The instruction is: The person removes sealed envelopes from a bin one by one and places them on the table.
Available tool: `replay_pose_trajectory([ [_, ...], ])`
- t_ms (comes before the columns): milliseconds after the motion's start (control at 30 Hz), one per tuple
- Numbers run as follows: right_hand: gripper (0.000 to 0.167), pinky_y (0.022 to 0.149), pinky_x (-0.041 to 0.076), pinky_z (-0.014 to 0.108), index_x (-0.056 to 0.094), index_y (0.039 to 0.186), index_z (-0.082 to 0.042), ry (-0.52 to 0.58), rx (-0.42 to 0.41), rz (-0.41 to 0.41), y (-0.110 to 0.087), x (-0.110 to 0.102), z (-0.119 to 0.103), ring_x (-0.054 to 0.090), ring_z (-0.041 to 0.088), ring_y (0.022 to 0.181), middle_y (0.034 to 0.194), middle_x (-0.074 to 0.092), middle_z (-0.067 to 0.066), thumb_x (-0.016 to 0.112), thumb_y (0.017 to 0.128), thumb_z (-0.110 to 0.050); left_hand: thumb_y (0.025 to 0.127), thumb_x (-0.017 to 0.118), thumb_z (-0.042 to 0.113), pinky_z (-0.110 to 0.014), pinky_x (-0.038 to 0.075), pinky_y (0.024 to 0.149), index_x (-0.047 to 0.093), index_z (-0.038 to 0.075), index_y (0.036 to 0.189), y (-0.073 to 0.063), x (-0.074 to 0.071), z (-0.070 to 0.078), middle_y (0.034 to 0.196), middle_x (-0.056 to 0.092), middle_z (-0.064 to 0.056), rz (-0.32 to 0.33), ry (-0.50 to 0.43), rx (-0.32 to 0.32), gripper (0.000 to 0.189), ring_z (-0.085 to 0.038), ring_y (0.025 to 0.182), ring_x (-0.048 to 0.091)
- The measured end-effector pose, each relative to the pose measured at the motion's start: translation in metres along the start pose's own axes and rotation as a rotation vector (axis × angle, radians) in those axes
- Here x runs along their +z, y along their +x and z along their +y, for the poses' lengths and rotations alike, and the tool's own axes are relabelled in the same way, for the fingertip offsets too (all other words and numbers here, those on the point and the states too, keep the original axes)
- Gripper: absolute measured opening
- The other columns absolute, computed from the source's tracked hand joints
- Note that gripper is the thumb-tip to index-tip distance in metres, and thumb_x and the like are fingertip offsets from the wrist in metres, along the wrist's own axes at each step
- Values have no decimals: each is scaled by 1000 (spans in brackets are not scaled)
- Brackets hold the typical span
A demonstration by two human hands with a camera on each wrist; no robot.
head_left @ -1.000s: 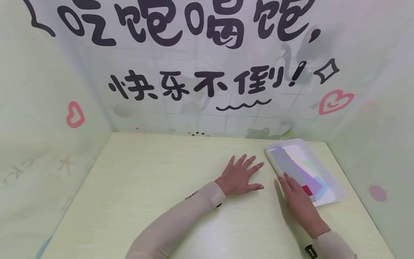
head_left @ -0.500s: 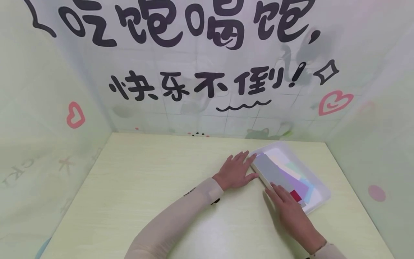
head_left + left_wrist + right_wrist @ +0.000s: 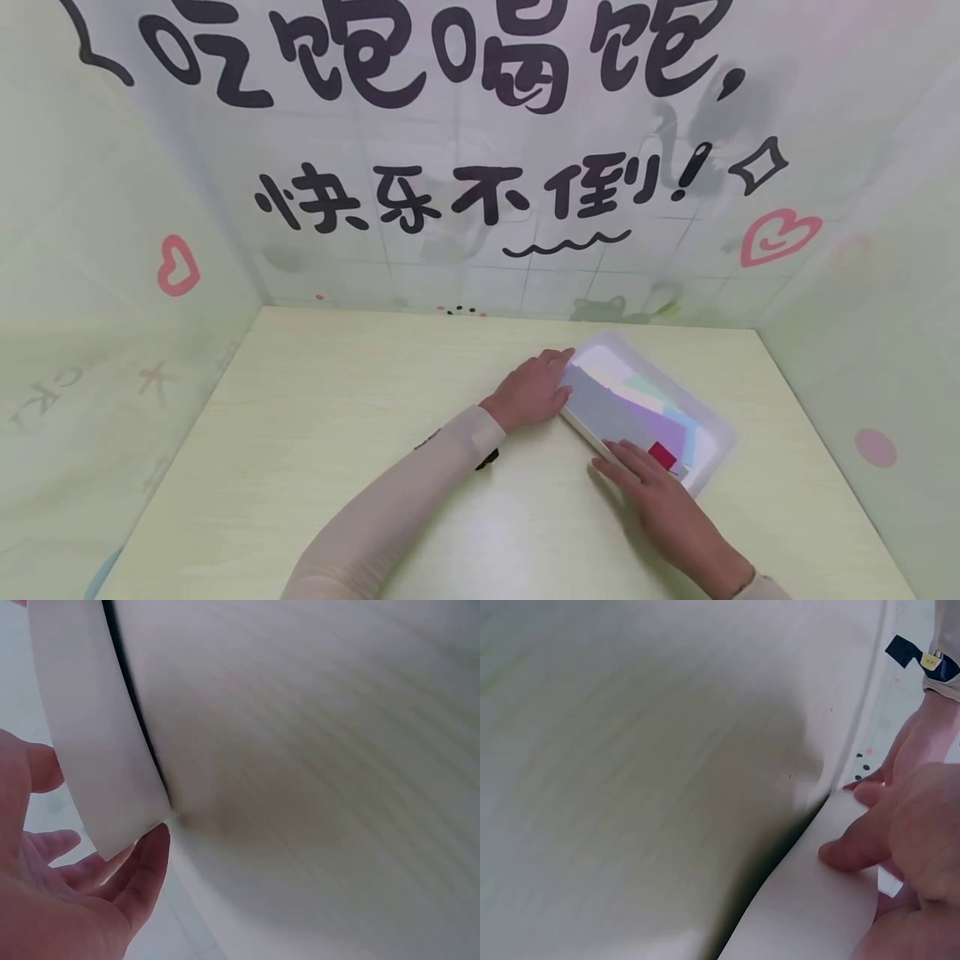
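White tray [image 3: 678, 385] gripped by parted fingers [image 3: 148, 876].

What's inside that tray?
In the tray: a grey piece, purple piece, cream piece, green piece, blue piece and red square. What's under the grey piece or behind the right hand is covered.
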State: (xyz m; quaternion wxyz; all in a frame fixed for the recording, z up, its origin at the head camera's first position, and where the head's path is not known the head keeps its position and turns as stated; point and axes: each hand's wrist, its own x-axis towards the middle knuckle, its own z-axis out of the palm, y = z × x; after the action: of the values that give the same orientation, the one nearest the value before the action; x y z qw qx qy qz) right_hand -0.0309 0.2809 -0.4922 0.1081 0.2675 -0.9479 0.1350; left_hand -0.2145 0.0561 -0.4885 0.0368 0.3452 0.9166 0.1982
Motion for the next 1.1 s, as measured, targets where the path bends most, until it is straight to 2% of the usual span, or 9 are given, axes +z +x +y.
replay_pose_trajectory([
  [200,79,98,58,59,71,148,-17,24,-94,4,2,0,0,61,39,138,154,63,7,83,79,20,110,59,11,-43,58,100,46,4,164,-9,-6,-19,146,64,-18,17,-60,-3,56,-31,120,70],
  [367,76,98,59,58,70,149,-17,30,-184,12,8,-1,1,62,36,136,152,64,8,81,82,17,105,61,2,-44,58,98,48,8,164,-20,-13,-32,142,64,-18,30,-106,-19,60,-29,114,68],
  [467,52,97,60,53,69,151,-18,25,-220,7,11,0,3,62,31,133,153,63,6,60,106,7,104,63,1,-44,58,94,48,13,165,-28,-18,-38,142,63,-17,22,-142,-59,64,-28,105,67],
  [533,50,96,61,50,69,151,-19,30,-234,-3,13,0,4,61,28,131,155,62,5,46,112,2,104,62,2,-41,58,91,48,16,166,-35,-21,-41,143,62,-17,17,-157,-83,65,-26,99,67],
  [600,55,94,62,47,68,152,-21,31,-243,-17,15,1,4,59,25,128,156,61,3,45,109,5,105,62,2,-38,59,85,48,17,166,-45,-25,-43,143,61,-17,29,-174,-95,65,-24,89,67],
  [633,60,94,62,45,68,152,-21,30,-248,-23,16,1,3,58,24,127,156,61,3,51,105,11,104,62,1,-36,58,81,48,17,166,-50,-27,-44,142,60,-17,41,-175,-92,65,-22,84,66],
  [733,88,91,62,42,69,151,-21,47,-269,-24,20,1,1,56,22,124,155,61,2,71,76,26,102,62,-2,-31,53,67,50,14,164,-68,-33,-47,140,59,-19,100,-182,-61,66,-16,65,57],
  [900,94,91,59,33,68,150,-20,59,-351,12,27,0,-3,56,22,125,155,62,1,65,70,29,97,63,-7,-26,42,53,52,8,161,-99,-40,-54,137,57,-23,187,-194,-9,67,-7,51,36],
  [1100,95,83,51,20,68,151,-18,107,-444,16,37,1,-9,55,16,111,153,64,0,66,69,29,95,62,-9,-23,40,50,52,8,161,-139,-47,-60,139,53,-25,194,-222,-32,70,0,52,30],
])
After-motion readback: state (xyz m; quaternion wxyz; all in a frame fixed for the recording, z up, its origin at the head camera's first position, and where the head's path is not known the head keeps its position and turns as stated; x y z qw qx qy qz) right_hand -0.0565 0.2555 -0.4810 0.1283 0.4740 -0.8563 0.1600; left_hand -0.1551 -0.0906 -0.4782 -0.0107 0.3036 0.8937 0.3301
